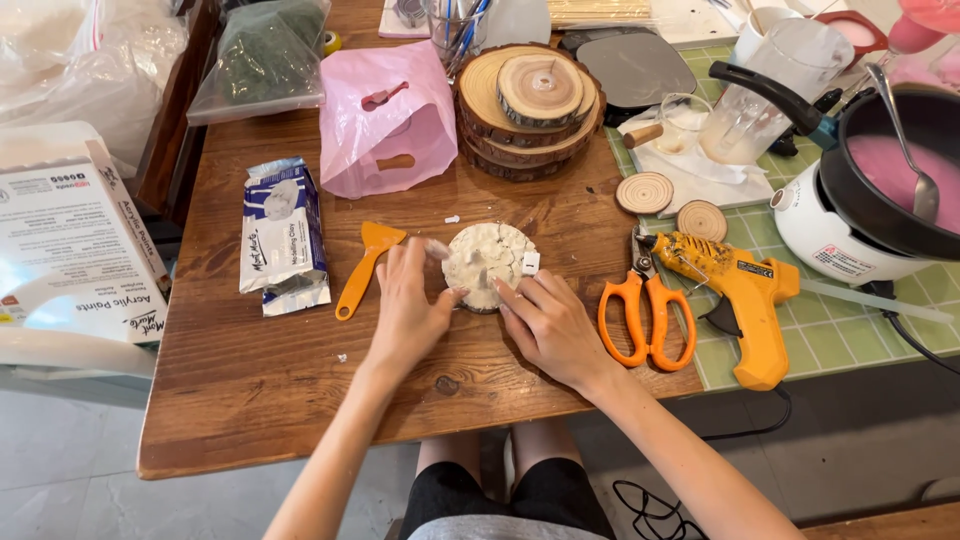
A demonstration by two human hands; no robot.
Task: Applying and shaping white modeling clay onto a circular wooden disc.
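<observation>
A round wooden slice covered with rough white clay [488, 262] lies on the wooden table [260, 370] in front of me. My left hand [408, 310] rests at its left edge, thumb pressing on the clay and fingers blurred above. On the lower right rim my right hand [553, 325] presses its fingertips against the clay. A small white clay lump [530, 263] sits at the slice's right edge. An orange plastic scraper [366, 264] lies just left of my left hand.
A blue-and-white clay packet [283, 235] lies left. A pink plastic bag [388, 118] and stacked wood slices [530, 105] sit behind. Orange scissors [645, 310], a yellow glue gun [740, 290], two small wood discs [672, 205] and a pot of pink liquid [895, 185] stand right.
</observation>
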